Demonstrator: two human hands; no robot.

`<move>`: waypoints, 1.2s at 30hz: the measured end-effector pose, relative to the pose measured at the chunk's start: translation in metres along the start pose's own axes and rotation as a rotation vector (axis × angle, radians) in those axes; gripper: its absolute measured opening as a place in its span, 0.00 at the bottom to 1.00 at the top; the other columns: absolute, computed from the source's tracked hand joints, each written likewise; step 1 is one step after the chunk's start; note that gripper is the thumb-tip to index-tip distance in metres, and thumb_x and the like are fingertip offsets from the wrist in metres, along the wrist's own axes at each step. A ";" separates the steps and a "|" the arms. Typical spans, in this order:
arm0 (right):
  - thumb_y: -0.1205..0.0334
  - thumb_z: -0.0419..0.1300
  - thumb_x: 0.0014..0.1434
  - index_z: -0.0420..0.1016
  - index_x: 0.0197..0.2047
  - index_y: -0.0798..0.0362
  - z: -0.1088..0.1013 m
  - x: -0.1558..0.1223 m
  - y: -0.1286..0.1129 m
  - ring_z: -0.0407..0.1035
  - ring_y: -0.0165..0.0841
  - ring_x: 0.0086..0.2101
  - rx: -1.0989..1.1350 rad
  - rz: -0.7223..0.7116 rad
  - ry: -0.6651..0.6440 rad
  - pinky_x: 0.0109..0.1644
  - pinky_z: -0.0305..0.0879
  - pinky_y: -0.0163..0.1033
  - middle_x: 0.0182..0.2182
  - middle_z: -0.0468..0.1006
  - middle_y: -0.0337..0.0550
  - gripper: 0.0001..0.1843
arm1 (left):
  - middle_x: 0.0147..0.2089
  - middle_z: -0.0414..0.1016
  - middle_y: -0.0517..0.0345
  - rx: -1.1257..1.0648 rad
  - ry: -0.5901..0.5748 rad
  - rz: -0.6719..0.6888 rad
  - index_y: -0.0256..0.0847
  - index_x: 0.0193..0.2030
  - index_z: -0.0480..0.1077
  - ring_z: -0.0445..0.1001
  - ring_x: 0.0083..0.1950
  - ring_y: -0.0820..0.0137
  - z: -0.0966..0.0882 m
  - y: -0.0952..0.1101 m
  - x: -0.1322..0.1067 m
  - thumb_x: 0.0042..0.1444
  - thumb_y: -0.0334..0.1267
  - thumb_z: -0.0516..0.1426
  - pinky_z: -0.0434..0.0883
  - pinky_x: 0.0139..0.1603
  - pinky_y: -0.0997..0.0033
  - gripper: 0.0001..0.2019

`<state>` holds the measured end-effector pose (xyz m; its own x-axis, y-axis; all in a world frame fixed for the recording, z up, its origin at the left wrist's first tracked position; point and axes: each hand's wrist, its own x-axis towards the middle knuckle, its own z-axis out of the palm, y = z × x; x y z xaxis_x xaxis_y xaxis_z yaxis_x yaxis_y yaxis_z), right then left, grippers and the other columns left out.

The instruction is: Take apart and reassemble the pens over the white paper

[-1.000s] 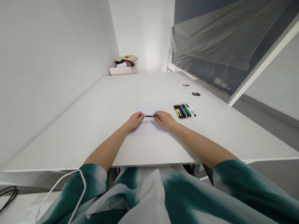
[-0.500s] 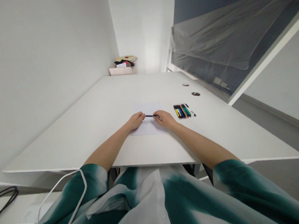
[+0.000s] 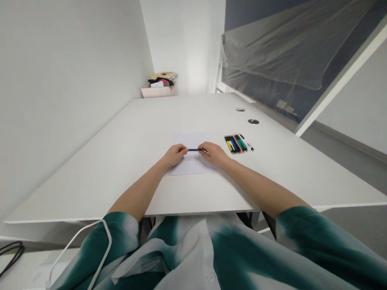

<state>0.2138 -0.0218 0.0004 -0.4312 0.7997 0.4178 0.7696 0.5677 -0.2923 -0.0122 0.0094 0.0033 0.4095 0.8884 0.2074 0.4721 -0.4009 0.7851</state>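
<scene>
A dark, slim pen (image 3: 193,149) lies level between my two hands, just over a white sheet of paper (image 3: 190,167). My left hand (image 3: 176,154) pinches its left end with fingers closed. Closed around the right end is my right hand (image 3: 212,153), with a bit of the pen showing past the fingers. Which end bears the tip I cannot make out. Right of my right hand lies a row of pens and markers (image 3: 235,144) in black, yellow, blue, pink and green.
All this is on a long white table (image 3: 116,166). Two round cable holes (image 3: 253,122) sit near its right edge. A box (image 3: 158,92) with cloth-like items stands at the far end. A wall runs along the left, a plastic-covered dark panel (image 3: 273,54) along the right.
Both hands keep hold of the pen in nearly the same place. Only a very slight shift of the hands shows.
</scene>
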 end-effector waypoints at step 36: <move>0.59 0.56 0.64 0.73 0.49 0.52 -0.006 0.000 -0.008 0.71 0.35 0.39 -0.116 0.112 -0.111 0.42 0.60 0.36 0.39 0.80 0.45 0.12 | 0.30 0.75 0.55 0.140 -0.068 -0.034 0.36 0.33 0.75 0.70 0.33 0.67 0.000 0.002 0.000 0.59 0.48 0.50 0.67 0.38 0.67 0.19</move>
<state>0.2106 -0.0272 0.0084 -0.3845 0.8766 0.2894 0.8617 0.4533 -0.2281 -0.0111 0.0085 0.0047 0.4411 0.8867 0.1383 0.5888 -0.4022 0.7011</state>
